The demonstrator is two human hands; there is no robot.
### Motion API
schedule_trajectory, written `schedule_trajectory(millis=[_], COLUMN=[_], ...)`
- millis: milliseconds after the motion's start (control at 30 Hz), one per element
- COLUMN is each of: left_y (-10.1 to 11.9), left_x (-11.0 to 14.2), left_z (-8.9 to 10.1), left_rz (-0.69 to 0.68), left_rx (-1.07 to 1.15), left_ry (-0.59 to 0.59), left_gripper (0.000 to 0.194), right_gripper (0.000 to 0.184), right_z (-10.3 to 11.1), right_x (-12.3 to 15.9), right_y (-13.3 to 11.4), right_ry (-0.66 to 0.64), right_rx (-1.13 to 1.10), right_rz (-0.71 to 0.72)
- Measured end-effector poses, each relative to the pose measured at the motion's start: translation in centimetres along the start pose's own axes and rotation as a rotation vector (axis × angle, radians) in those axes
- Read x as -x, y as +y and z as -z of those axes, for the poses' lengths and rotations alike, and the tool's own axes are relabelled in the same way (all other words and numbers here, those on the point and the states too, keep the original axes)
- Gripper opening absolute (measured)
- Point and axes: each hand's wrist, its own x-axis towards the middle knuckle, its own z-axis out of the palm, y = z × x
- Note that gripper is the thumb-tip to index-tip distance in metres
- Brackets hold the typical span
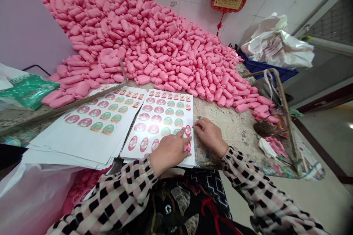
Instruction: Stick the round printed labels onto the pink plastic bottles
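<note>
My left hand (172,151) lies over the lower right of a white sticker sheet (162,94), fingers curled, with a small pink bottle (188,147) partly showing under them. An oval pink sticker (188,130) is just beyond its fingertips. At the sheet's right edge, my right hand (211,136) has thumb and forefinger pinched together beside that sticker; what they grip is too small to make out. Pink and green label stickers run in rows across the sheet. Part of the lower row is hidden by my left hand.
A large heap of pink bottles (154,47) covers the back of the worn table (217,117). More sticker sheets (77,143) are stacked at left beneath a metal bar (91,97). A bent metal frame (286,117) and a blue crate (261,69) with plastic bags stand at right.
</note>
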Motion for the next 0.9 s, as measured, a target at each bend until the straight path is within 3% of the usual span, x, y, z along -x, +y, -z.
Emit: schedule_trajectory(millis=[500,600,767,900], left_y=[0.1,0.1,0.0,0.0], left_x=[-0.1,-0.2,-0.3,-0.3], left_z=[0.5,0.5,0.5,0.6], left_rz=[-0.013,-0.012,-0.029,-0.032], left_rx=[0.044,0.043,0.032,0.022], left_ry=[-0.014,-0.013,-0.018,-0.016], left_gripper=[0.05,0.049,0.05,0.049], right_gripper=[0.016,0.017,0.023,0.021], right_z=[0.1,-0.7,-2.6,-2.8], right_x=[-0.1,0.5,1.4,1.1], right_y=[0.8,0.8,-0.1,-0.7], right_ry=[-0.066,-0.052,0.08,0.128], right_rx=[-0.136,-0.243,-0.36,-0.335], right_rz=[0.08,0.014,-0.224,-0.234])
